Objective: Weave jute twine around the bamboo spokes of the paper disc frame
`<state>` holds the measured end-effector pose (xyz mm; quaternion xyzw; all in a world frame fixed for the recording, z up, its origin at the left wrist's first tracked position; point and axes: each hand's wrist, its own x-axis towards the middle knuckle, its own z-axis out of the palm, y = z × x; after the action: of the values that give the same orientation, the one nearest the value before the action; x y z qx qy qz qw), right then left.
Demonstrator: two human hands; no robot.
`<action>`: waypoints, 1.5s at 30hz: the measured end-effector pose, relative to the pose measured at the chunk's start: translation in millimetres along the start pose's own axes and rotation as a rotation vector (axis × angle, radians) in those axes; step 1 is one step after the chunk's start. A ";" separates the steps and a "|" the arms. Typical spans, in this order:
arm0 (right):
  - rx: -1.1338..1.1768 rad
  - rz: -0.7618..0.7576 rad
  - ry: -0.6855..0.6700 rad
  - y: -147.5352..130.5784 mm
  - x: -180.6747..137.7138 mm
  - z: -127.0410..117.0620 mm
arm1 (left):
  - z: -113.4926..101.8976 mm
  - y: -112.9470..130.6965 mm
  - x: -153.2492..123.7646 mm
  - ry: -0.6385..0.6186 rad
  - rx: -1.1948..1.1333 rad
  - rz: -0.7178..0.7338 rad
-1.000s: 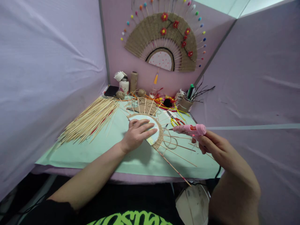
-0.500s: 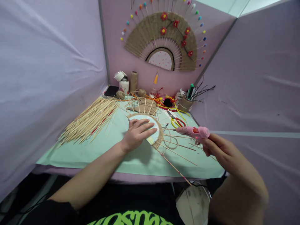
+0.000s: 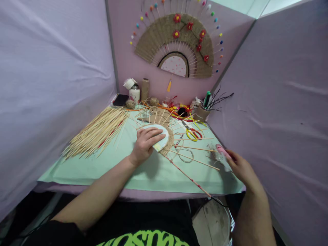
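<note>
- We rest our left hand point(image 3: 145, 144) on the half-round piece point(image 3: 166, 131), fingers spread across its pale face; the piece lies mid-table, with thin sticks point(image 3: 197, 148) fanning out from its twine border;
- we wrap our right hand point(image 3: 240, 165) around the pink glue gun point(image 3: 222, 150), near the stick tips; our hands are well apart;
- we have a stick pile point(image 3: 96, 135) at left; a large fan point(image 3: 151, 37) hangs behind.
</note>
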<state>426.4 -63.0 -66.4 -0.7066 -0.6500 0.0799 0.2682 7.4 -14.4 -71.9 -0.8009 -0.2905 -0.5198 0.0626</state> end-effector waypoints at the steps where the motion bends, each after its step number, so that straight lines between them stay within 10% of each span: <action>1: -0.064 -0.032 -0.003 7.1 5.1 11.1 | -0.5 0.0 -0.3 -0.003 0.000 0.008; 9: -0.293 -0.087 0.107 13.4 17.6 41.5 | 0.6 -2.9 -1.8 0.005 -0.032 0.097; 13: 0.107 -0.195 0.172 -44.9 5.5 22.2 | 0.6 -1.0 -0.9 -0.013 -0.051 0.122; 22: 0.872 -0.241 -0.237 -171.2 0.6 59.9 | -3.7 3.0 2.8 -0.002 -0.054 0.162; 45: 1.189 -0.021 -0.091 -171.5 10.4 86.9 | -1.0 2.3 1.2 -0.017 -0.066 0.162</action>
<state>237.6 -27.2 -54.4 -0.4247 -0.5117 0.4576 0.5902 8.2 -16.2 -70.0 -0.8278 -0.2082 -0.5155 0.0755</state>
